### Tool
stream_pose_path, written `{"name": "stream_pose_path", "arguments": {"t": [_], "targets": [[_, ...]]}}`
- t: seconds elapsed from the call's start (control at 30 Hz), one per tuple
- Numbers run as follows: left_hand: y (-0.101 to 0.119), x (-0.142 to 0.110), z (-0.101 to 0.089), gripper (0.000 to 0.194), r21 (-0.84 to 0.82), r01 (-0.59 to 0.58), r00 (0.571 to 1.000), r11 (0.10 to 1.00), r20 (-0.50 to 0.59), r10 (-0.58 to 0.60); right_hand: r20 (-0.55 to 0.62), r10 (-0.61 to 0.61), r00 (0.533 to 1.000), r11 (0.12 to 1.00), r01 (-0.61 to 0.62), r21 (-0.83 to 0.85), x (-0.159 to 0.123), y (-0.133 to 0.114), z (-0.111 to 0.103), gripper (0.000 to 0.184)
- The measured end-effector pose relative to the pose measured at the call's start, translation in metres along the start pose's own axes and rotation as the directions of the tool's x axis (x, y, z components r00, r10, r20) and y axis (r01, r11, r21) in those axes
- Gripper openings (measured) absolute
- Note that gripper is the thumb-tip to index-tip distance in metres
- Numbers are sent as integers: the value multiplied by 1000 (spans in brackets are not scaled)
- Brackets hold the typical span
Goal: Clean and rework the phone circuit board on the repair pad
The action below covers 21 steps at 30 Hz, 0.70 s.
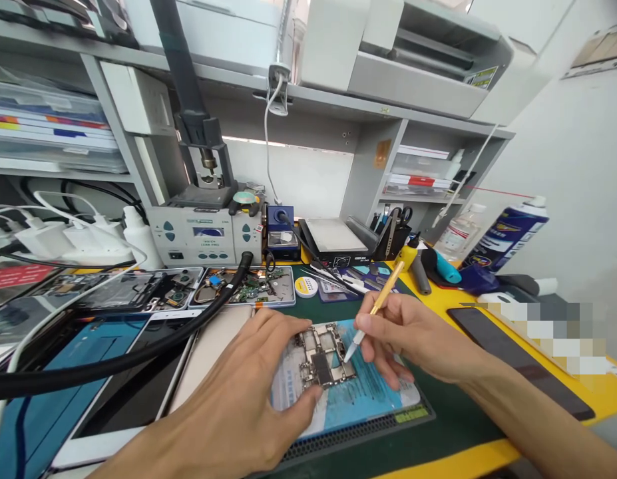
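A phone circuit board [328, 359] lies on a blue and white pad [388, 386] in front of me. My left hand [248, 386] grips the board's left side, thumb at the near edge and fingertips at the far edge. My right hand [393, 329] pinches a gold-handled craft knife [385, 293] like a pen. The knife tilts down to the left, its pale tip at the board's right part; whether it touches cannot be made out. The hand's lower fingers rest on or just over the pad.
Left are a tablet-like panel [133, 372] and a thick black hose [163, 352]. Behind stand a tray of parts [248, 286], a hot-air station [203, 236], a hot plate [335, 243] and tweezers [333, 276]. A dark phone [518, 359] lies right, near a spray can [508, 233].
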<state>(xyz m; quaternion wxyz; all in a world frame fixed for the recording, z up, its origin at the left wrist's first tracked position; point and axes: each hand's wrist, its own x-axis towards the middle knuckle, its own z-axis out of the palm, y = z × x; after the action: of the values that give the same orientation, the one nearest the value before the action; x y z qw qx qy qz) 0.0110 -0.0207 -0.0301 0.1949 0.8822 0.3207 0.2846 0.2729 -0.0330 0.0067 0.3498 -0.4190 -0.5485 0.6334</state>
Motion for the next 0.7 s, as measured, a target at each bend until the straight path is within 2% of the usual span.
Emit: {"name": "stream_pose_path", "arguments": {"t": [0.1, 0.2, 0.27, 0.5, 0.7], "targets": [[0, 1, -1, 48, 6, -4, 1000, 1000, 3, 4, -115, -26, 993, 981, 3, -195, 7, -6, 15, 31], [0, 3, 0, 50, 7, -5, 1000, 1000, -8, 5, -236, -127, 963, 976, 79, -202, 13, -4, 27, 34], [0, 4, 0, 52, 8, -13, 1000, 1000, -28, 13, -272, -165, 948, 975, 115, -189, 14, 2, 33, 36], [0, 4, 3, 52, -7, -13, 998, 1000, -61, 13, -229, -306, 924, 892, 194, -408, 6, 25, 37, 32], [-2, 1, 8, 56, 11, -5, 996, 1000, -90, 6, -197, -369, 908, 859, 252, -447, 5, 23, 39, 27]]}}
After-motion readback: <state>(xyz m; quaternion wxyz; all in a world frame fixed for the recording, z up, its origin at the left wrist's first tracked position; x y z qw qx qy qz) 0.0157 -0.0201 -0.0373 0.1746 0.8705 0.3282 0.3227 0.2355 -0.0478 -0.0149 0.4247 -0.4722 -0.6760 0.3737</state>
